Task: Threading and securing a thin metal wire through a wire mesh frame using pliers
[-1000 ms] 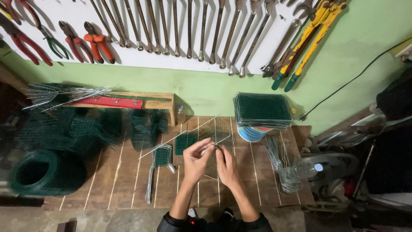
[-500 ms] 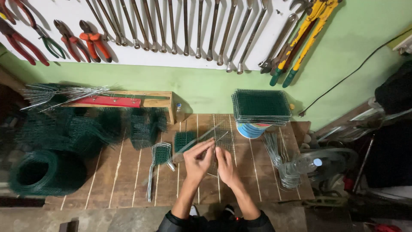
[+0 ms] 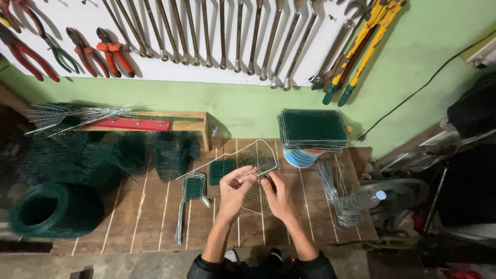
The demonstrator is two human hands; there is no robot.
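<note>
Head view: hands (image 3: pixel 258 188) on wire frame (image 3: pixel 253 157)

Left hand (image 3: pixel 235 187): bare, no glove, ring or watch to be seen.
Right hand (image 3: pixel 278 195): bare likewise, wrist uncovered.
Forearms: both uncovered from wrist to just above the elbow, seen from overhead.
Sleeves (image 3: pixel 206 267): short and dark (black or nearly so), ending near the elbows at the bottom edge of the view.
Garment: dark fabric across the shoulders between the two arms, with a small red spot near the right sleeve; its nature cannot be told.
Feet: a pale shape shows below the arms, too small to identify.
</note>
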